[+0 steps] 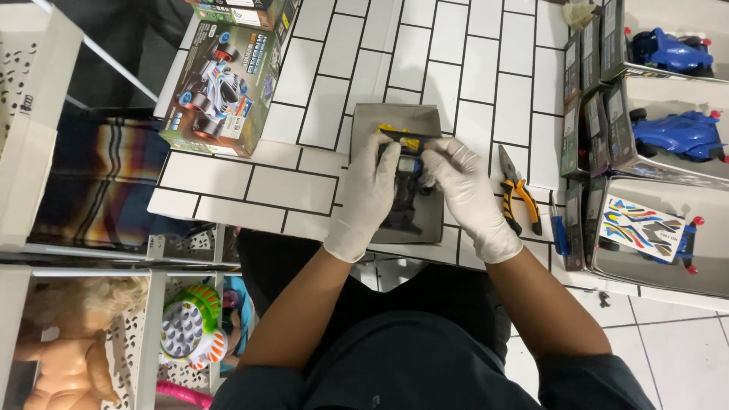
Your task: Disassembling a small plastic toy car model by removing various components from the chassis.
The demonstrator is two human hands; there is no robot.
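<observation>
The table (486, 61) is covered in a white brick-tile pattern with dark lines, and the person sits at its near edge, looking straight down on it. Along the right edge stand three open boxes: the far two each hold a blue toy car (672, 52), and the nearest one (653, 262) holds a sheet of coloured stickers (642, 228) lying over another car. At the far left corner lies a printed kit box (220, 87) with a racing car pictured on its lid.

In the middle of the near edge sits a shallow grey tray (395, 121). Over it, both hands in white gloves meet around a small dark model car (406, 193) with a blue and yellow part at its far end. The left hand (366, 199) curls round the car's left side, thumb and fingers closed on it. The right hand (469, 196) grips the far right end, fingertips pinched on the yellow piece. The car is raised just above the tray floor or resting on it; I cannot tell which.

Just right of the tray, near the right hand, lie pliers (518, 199) with orange and black handles, and beside the nearest box a small blue-handled tool (560, 234).
</observation>
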